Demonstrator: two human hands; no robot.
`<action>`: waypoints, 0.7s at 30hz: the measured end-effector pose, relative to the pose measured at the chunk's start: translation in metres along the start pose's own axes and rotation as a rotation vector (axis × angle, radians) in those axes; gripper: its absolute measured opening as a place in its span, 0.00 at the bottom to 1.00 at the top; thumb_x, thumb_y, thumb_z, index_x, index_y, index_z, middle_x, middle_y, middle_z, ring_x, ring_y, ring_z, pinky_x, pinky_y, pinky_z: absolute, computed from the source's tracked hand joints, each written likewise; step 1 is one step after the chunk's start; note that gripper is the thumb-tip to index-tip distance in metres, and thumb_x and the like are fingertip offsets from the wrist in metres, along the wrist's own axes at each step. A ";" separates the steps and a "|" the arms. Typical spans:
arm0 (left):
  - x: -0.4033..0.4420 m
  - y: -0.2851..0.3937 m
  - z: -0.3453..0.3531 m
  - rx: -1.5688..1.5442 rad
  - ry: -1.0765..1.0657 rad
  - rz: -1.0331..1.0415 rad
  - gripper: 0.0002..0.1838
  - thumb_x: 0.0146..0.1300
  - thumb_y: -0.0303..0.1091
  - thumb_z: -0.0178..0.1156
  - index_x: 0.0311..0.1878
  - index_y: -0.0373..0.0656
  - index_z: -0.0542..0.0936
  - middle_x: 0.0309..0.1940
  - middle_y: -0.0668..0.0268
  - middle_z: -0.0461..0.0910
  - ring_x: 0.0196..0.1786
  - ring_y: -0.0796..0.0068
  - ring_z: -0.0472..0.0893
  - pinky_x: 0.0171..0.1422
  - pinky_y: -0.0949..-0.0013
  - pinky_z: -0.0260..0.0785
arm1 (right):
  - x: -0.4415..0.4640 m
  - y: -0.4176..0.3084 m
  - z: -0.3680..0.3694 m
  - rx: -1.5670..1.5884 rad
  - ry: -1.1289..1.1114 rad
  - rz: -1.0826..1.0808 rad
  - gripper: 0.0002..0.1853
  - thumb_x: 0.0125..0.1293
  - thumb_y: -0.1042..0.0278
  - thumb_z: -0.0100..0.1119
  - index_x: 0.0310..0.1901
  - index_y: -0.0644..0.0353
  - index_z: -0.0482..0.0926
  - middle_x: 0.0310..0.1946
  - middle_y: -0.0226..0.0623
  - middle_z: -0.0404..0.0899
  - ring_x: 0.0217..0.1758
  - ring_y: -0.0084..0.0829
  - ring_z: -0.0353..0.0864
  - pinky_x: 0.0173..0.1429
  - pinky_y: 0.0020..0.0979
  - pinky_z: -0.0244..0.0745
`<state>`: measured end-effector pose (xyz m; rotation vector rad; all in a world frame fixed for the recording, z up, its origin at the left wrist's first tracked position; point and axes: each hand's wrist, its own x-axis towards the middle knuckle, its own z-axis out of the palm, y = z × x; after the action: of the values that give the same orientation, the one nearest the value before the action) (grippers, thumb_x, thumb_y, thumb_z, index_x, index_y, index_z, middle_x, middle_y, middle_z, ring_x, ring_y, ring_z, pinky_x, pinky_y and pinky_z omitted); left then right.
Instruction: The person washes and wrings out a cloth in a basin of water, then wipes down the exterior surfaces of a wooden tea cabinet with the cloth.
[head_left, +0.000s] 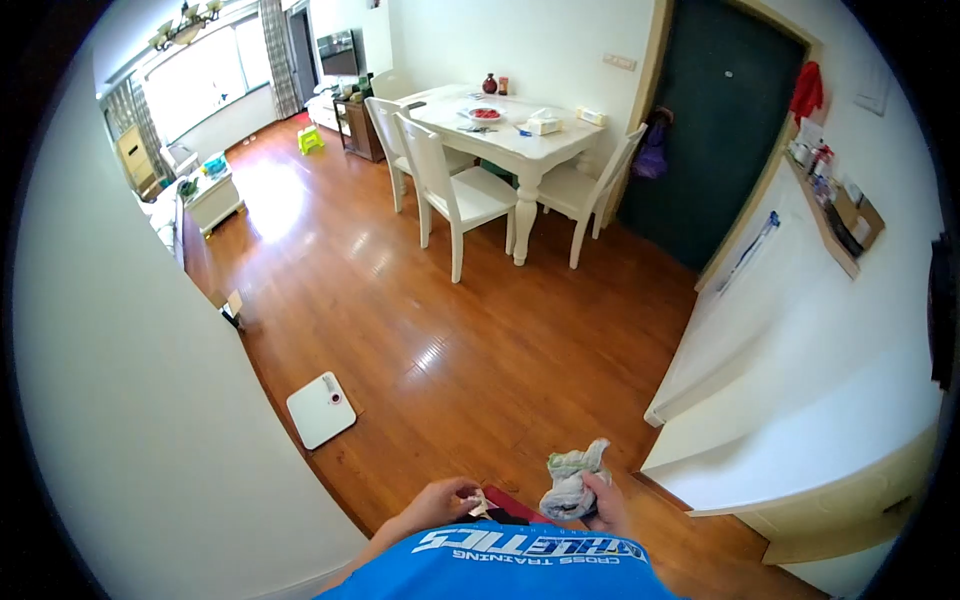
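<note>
right hand [604,503] grips a crumpled plastic bag [570,492], contents hidden. left hand [443,502] curled at a pale scrap [481,504], grip unclear. plate [486,121] on worktop [520,144] holds red food [486,113].

A home — the dining table [512,146], white chairs [482,196], television [338,54] and curtains [279,60] show it.
</note>
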<state>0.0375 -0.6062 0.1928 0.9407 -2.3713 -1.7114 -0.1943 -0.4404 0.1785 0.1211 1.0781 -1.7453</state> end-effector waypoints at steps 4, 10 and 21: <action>0.049 0.009 -0.051 0.047 0.092 0.100 0.16 0.56 0.36 0.60 0.45 0.36 0.76 0.39 0.56 0.79 0.43 0.63 0.79 0.46 0.68 0.71 | 0.051 -0.010 0.047 -0.077 -0.060 0.023 0.21 0.59 0.71 0.54 0.55 0.61 0.65 0.47 0.39 0.74 0.48 0.35 0.75 0.52 0.39 0.72; 0.122 0.031 -0.059 -0.309 -0.100 0.038 0.15 0.58 0.31 0.58 0.47 0.36 0.74 0.38 0.57 0.79 0.41 0.67 0.78 0.47 0.67 0.71 | 0.126 -0.008 0.087 -0.150 -0.154 0.170 0.19 0.58 0.72 0.58 0.51 0.64 0.69 0.43 0.39 0.76 0.45 0.33 0.77 0.49 0.36 0.74; 0.233 0.036 -0.148 -0.170 0.236 -0.126 0.15 0.60 0.31 0.57 0.50 0.38 0.72 0.41 0.59 0.77 0.45 0.69 0.77 0.49 0.70 0.70 | 0.328 -0.084 0.204 -0.192 -0.462 0.295 0.20 0.57 0.71 0.59 0.52 0.62 0.68 0.42 0.37 0.76 0.44 0.30 0.77 0.47 0.32 0.75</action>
<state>-0.1085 -0.8420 0.2139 1.2098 -2.0249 -1.7026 -0.3325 -0.8104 0.1735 -0.2240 0.8308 -1.3105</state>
